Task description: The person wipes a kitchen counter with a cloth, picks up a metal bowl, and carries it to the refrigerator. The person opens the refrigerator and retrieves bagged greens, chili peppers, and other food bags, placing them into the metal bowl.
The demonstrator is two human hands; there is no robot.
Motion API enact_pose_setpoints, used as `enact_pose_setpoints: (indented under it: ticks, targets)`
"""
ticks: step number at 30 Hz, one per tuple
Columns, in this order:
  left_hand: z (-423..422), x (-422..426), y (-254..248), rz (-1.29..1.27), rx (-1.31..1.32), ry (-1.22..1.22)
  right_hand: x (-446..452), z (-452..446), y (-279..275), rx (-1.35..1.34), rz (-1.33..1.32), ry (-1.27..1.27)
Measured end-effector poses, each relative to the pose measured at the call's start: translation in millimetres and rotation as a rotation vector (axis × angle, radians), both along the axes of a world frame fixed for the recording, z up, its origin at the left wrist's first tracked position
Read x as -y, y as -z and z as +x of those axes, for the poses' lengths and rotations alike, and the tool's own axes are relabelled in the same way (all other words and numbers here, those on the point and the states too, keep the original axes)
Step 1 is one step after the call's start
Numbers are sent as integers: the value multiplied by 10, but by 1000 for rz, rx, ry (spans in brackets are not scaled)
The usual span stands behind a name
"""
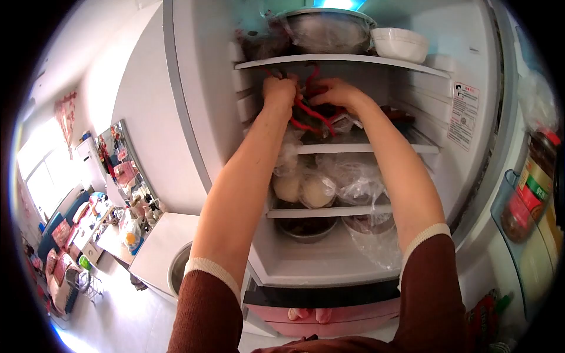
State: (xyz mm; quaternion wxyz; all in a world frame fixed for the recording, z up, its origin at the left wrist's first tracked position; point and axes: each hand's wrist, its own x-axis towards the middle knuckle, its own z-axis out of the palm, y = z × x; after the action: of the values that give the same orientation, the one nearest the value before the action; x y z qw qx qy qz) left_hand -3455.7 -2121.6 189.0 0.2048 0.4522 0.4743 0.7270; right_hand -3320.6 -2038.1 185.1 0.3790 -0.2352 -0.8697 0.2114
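Note:
Both my arms reach into an open fridge, onto its second shelf (365,148). Long red peppers (315,115) lie there on a dark heap with some plastic wrap. My left hand (280,91) is at the left of the peppers, its fingers curled round the end of some of them. To the right, my right hand (337,95) has its fingers bent down against the peppers, and the fingertips are partly hidden. Whether the right hand grips anything cannot be made out.
Above are a metal bowl (329,30) and a white bowl (400,45). Bagged round pale items (318,189) sit on the shelf below, with a lower metal bowl (307,229) underneath. The open door at right holds a sauce bottle (529,185).

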Motion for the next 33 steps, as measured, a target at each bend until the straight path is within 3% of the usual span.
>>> enact_pose_setpoints:
  ticks: [3, 5, 6, 8, 10, 12, 15, 18, 19, 21, 23, 26, 28, 29, 32, 33]
  targets:
    - [64, 196, -29, 123, -165, -20, 20, -32, -8, -36, -204, -78]
    - [68, 337, -6, 94, -220, 27, 18, -52, -29, 278, -111, -89]
    - [68, 448, 34, 79, -269, 84, 73, -62, -56, 279, -117, -91]
    - [60, 675, 96, 53, -312, 139, 207, -91, -106, 639, 49, 100]
    - [74, 946, 144, 223, -276, 236, 34, -194, -57, 646, 116, 180]
    - [56, 1238, 139, 325, -300, 261, -110, -277, -7, 620, 315, 451]
    - [-56, 1662, 169, 437, -381, 210, -390, -399, 22, 548, 860, 806]
    - [-391, 2098, 272, 536, -622, -11, -673, -550, 4, 406, 1021, 934]
    - [-456, 2251, 293, 532, -532, -10, -770, -603, 17, 418, 1017, 921]
    - [-634, 2544, 367, 539, -482, -78, -887, -734, 86, 667, 907, 880]
    - [-927, 2802, 441, 516, -453, -118, -874, -842, 209, 500, 715, 855]
    - [-1308, 3132, 580, 558, -458, -226, -1206, -908, 336, 532, 312, 748]
    - [-1456, 3326, 692, 556, -429, -352, -1139, -820, 412, 467, 25, 532]
    - [-1685, 3475, 679, 526, -325, -120, -1101, -755, 395, 425, -116, 428]
    - [-1847, 3553, 794, 474, -199, -187, -859, -631, 175, 256, -524, 108]
    - [-1825, 3531, 835, 471, -197, -181, -504, -605, 59, 256, -529, 114]
